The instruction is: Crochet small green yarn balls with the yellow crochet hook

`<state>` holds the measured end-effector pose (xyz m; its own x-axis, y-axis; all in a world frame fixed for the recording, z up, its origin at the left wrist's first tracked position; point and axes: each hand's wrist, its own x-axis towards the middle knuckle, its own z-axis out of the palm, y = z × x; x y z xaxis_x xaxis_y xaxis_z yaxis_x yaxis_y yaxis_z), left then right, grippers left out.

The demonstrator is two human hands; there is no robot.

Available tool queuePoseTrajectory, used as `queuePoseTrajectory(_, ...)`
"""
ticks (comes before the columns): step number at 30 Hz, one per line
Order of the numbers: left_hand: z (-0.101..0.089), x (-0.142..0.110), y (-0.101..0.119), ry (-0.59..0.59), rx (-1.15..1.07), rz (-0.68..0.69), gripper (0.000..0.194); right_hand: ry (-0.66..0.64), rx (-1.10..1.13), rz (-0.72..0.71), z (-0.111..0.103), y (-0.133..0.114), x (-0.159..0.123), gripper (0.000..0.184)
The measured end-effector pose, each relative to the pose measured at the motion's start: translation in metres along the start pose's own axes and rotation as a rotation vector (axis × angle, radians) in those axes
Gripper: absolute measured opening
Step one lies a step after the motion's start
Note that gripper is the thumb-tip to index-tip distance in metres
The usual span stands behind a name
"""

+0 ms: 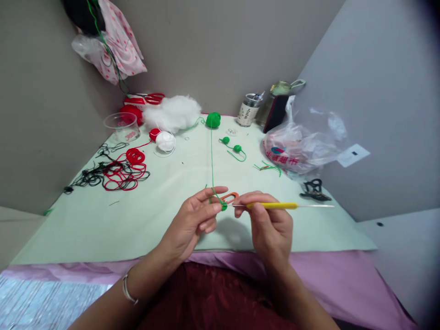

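Note:
Between the thumb and fingers of my left hand (pixel 195 215) is a small green crochet piece (pixel 224 206). My right hand (pixel 270 224) grips a crochet hook (pixel 275 206) by its yellow handle; the thin metal end reaches the green piece. An orange stitch marker (pixel 231 198) hangs at the piece, just above my left thumb. Green yarn (pixel 212 160) runs from my left forefinger up to a green yarn ball (pixel 213 120) at the back. Whether the hook's tip is inside a stitch is too small to tell.
Black and red yarn (pixel 125 174) lies tangled at left, by a clear plastic cup (pixel 123 128). White stuffing (pixel 175 112) and a white ball (pixel 165 141) are behind. Two green crochet balls (pixel 237 148), a pen holder (pixel 248 111), a plastic bag (pixel 299 142) and a black claw clip (pixel 314 190) sit right.

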<state>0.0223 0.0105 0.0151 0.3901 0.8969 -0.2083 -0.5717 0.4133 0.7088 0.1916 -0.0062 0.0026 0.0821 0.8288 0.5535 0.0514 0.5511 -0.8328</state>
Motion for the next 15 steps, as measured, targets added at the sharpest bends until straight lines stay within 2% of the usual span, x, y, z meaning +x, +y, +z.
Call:
queuePoseTrajectory(2,0.0025,-0.0011,-0.0015,-0.009,0.056,0.037,0.033,-0.011,0.003,0.015,0.0029,-0.0004,0.0016,0.020)
queuePoseTrajectory(4,0.0042,-0.0015,-0.0040,-0.010,0.102,0.073,0.031,-0.043,-0.063,-0.037,0.0059,-0.0002,0.0013,0.019)
queuePoseTrajectory(8,0.0046,-0.0002,-0.0082,0.054,0.135,0.136,0.035,-0.076,-0.319,-0.250,0.0075,0.0043,-0.0049,0.030)
queuePoseTrajectory(11,0.0020,0.0023,-0.0077,0.051,0.036,0.054,0.040,-0.091,-0.526,-0.408,0.0051,0.0079,-0.0081,0.036)
queuePoseTrajectory(13,-0.0005,0.0041,-0.0055,0.040,-0.053,-0.020,0.039,-0.073,-0.487,-0.371,0.0033,0.0070,-0.0068,0.034)
queuePoseTrajectory(15,-0.0021,0.0052,-0.0029,0.048,-0.114,-0.033,0.033,-0.011,-0.327,-0.221,0.0022,0.0036,-0.0034,0.027)
